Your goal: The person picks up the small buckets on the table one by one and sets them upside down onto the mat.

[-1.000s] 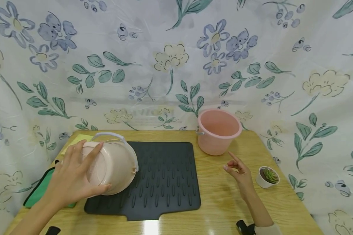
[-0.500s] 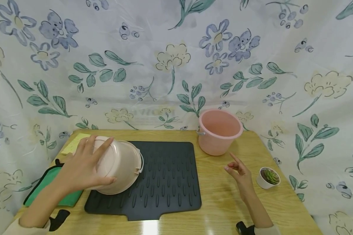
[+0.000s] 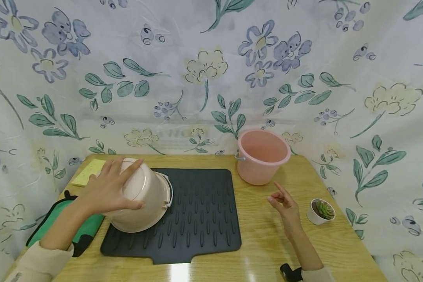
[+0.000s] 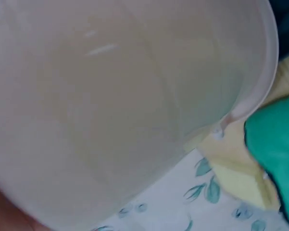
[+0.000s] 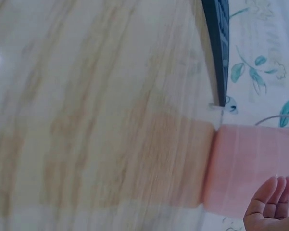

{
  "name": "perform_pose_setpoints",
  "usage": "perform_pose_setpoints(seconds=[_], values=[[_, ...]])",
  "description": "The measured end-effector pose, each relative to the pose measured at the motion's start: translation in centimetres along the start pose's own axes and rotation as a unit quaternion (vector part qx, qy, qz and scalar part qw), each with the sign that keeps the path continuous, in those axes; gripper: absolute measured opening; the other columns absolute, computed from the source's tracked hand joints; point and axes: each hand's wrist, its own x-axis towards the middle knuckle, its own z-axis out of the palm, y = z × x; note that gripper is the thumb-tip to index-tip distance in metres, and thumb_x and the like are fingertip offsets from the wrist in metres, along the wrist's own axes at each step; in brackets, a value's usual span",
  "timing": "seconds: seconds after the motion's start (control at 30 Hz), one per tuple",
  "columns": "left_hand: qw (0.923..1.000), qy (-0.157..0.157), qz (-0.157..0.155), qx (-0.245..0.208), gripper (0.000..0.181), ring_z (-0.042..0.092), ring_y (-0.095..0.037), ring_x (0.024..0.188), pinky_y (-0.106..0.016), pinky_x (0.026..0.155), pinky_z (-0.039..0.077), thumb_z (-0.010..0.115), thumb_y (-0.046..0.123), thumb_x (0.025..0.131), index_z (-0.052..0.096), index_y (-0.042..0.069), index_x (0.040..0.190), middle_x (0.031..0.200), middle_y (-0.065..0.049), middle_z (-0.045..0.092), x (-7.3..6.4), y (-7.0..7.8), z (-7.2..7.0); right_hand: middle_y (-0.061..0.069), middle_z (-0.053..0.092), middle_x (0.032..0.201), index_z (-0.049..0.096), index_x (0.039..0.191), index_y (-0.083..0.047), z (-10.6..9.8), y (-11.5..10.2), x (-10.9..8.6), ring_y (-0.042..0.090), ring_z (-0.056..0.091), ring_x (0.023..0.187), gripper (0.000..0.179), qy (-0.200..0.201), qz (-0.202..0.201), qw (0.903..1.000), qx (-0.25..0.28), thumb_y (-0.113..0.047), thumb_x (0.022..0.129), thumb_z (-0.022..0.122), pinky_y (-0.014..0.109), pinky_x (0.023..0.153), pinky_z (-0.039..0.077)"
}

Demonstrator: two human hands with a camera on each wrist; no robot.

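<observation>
My left hand [image 3: 107, 192] grips a pale cream bucket [image 3: 137, 214] by its base, fingers over the bottom and thumb along the near side. The bucket is tipped nearly upside down, its rim low over the left part of a black ridged mat [image 3: 201, 211]. Its white handle [image 3: 170, 188] hangs on the right side. In the left wrist view the bucket wall [image 4: 120, 110] fills most of the picture. My right hand [image 3: 286, 207] hovers with loosely bent fingers and nothing in them, in front of a pink bucket [image 3: 255, 172] that stands upright.
A small potted succulent [image 3: 320, 211] stands right of my right hand. Left of the mat lie a green pad with black edging [image 3: 56, 223] and a yellow block [image 3: 88, 172]. A floral cloth [image 3: 183, 86] hangs behind the wooden table [image 3: 257, 231].
My left hand has moved right with the cream bucket, turning its base further upward and its mouth down toward the mat. The handle has dropped from above the rim. My right hand stays put.
</observation>
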Motion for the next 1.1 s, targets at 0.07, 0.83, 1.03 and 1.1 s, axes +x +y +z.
perform_pose_setpoints(seconds=[0.07, 0.83, 1.03, 1.1], values=[[1.0000, -0.001, 0.000, 0.000, 0.122, 0.021, -0.049, 0.138, -0.082, 0.079, 0.033, 0.067, 0.086, 0.062, 0.017, 0.031, 0.160, 0.154, -0.028, 0.022, 0.3, 0.0, 0.1, -0.011, 0.059, 0.098, 0.045, 0.150, -0.011, -0.1, 0.0, 0.1, 0.004, 0.056, 0.095, 0.058, 0.000, 0.001, 1.0000, 0.004, -0.012, 0.096, 0.066, 0.016, 0.085, 0.049], [0.9987, -0.035, -0.021, -0.030, 0.118, 0.020, -0.052, 0.139, -0.082, 0.086, 0.027, 0.069, 0.082, 0.064, 0.027, 0.025, 0.158, 0.156, -0.028, 0.021, 3.1, -0.5, 1.2, -0.006, 0.056, 0.101, 0.040, 0.153, -0.022, -1.3, -1.5, 3.2, 0.003, 0.056, 0.087, 0.063, 0.051, -0.005, 0.9981, 0.035, -0.013, 0.096, 0.066, 0.016, 0.080, 0.051], [0.9984, -0.044, -0.023, -0.029, 0.117, 0.021, -0.052, 0.139, -0.082, 0.087, 0.027, 0.067, 0.083, 0.064, 0.025, 0.027, 0.159, 0.157, -0.028, 0.022, 3.5, -0.5, 1.5, -0.014, 0.058, 0.095, 0.038, 0.154, -0.025, -1.6, -2.3, 4.4, 0.001, 0.057, 0.086, 0.066, 0.059, 0.005, 0.9975, 0.039, -0.015, 0.096, 0.067, 0.016, 0.078, 0.050], [0.9982, -0.046, -0.022, -0.030, 0.117, 0.021, -0.053, 0.139, -0.082, 0.088, 0.027, 0.067, 0.083, 0.065, 0.025, 0.027, 0.159, 0.157, -0.028, 0.022, 3.6, -0.5, 1.6, -0.014, 0.058, 0.094, 0.037, 0.155, -0.024, -1.7, -2.5, 4.8, 0.001, 0.056, 0.086, 0.066, 0.063, 0.013, 0.9969, 0.045, -0.014, 0.096, 0.066, 0.016, 0.078, 0.050]])
